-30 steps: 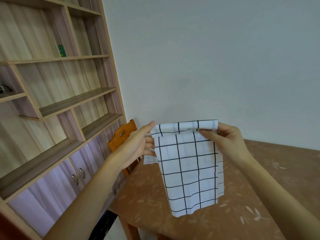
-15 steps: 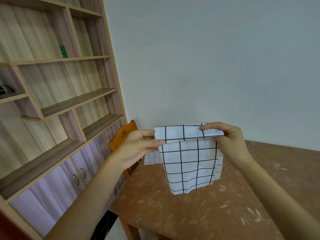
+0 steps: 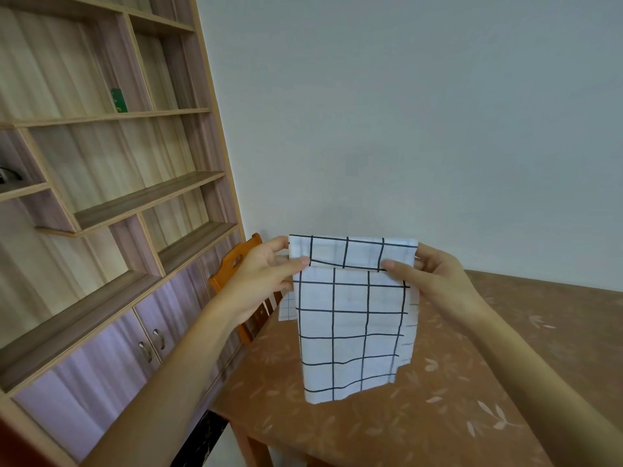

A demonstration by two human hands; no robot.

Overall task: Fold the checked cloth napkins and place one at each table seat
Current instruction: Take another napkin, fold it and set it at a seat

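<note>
1. While hanging above brown leaf-patterned table [image 3: 472, 419], white black-checked cloth napkin [image 3: 350, 318] is being held up.
2. Left hand [image 3: 259, 274] is pinching its folded top-left corner.
3. Right hand [image 3: 438, 278] is pinching top-right corner.

The napkin [image 3: 350, 318] is hanging dead centre, blocking the way forward. I'm seeing open table [image 3: 472, 382] to its right; on my left the chair [image 3: 232, 264] and shelving [image 3: 135, 203] are crowding in, wall [image 3: 404, 129] closing off the back.
</note>
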